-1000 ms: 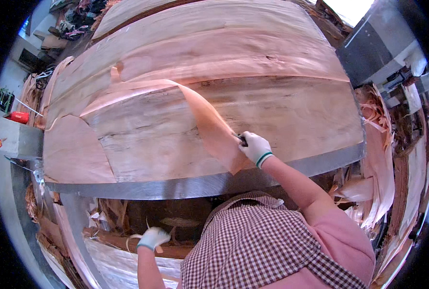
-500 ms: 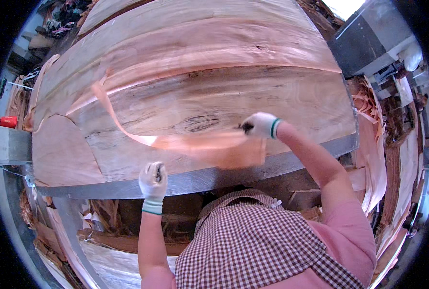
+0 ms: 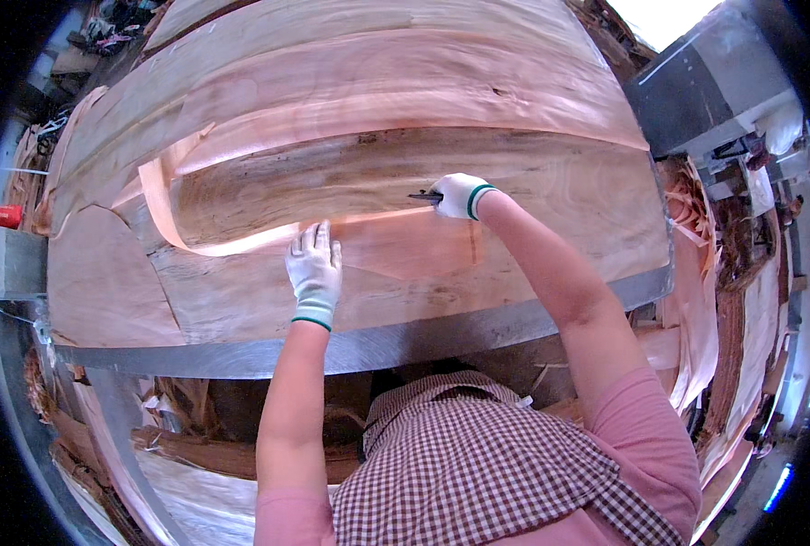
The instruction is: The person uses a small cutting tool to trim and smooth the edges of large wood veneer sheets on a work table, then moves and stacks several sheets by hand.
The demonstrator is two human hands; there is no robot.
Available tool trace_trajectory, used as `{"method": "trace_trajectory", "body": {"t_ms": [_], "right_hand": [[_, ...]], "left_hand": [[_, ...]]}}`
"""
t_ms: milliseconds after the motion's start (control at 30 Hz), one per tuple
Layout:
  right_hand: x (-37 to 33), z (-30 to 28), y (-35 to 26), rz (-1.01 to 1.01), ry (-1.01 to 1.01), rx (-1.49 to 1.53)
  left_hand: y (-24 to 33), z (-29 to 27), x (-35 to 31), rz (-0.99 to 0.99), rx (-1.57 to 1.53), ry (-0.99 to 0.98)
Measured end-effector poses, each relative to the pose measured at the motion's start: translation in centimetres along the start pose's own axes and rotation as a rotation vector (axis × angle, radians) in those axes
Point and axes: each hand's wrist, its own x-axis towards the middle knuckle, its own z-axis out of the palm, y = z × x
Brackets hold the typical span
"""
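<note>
A thin orange strip of wood veneer [image 3: 405, 244] lies across the large veneer sheets [image 3: 551, 182] on the table. Its narrow left end [image 3: 157, 196] bends up in a curl. My left hand [image 3: 314, 273], in a white glove with a green cuff, rests flat with fingers out at the strip's upper edge. My right hand [image 3: 462, 196], gloved alike, is closed round a small dark knife-like tool [image 3: 425, 197] that points left, just above the strip's right part. The glove hides most of the tool.
A grey metal edge [image 3: 287, 358] runs along the table's near side. A rounded veneer piece [image 3: 105, 282] lies at the left. Veneer scraps [image 3: 692, 218] hang in a heap beyond the right edge. A grey box-like block [image 3: 705, 82] stands at the far right.
My left hand has moved up and right from the near edge onto the strip, its fingers opening out. My right hand has shifted up and left; the strip has settled flatter, farther from me.
</note>
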Motion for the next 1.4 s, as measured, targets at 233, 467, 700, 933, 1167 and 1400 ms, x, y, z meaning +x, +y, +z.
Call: {"method": "trace_trajectory", "body": {"t_ms": [233,467,700,933,1167,1400], "right_hand": [[-3.6,4.5,-3.6,-0.246,0.742,0.038],[-1.4,7.9,-14.9,-0.144,0.156,0.062],[-3.4,9.4,-13.7,-0.104,0.026,-0.045],[-4.3,4.4,-5.9,-0.29,-0.171,-0.348],[-1.2,-4.4,5.8,-0.115,-0.293,-0.843],[1.7,-3.0,-12.5,-0.458,-0.056,-0.442]], "left_hand": [[-0.3,1.8,-2.3,-0.053,0.046,0.111],[-0.3,1.3,-2.3,-0.206,-0.152,0.082],[-1.5,2.6,-2.8,-0.191,0.017,0.096],[3.9,0.8,0.3,-0.41,0.189,-0.227],[2.9,0.8,0.5,-0.489,-0.029,-0.205],[2.6,0.0,0.5,-0.598,-0.198,-0.065]]}}
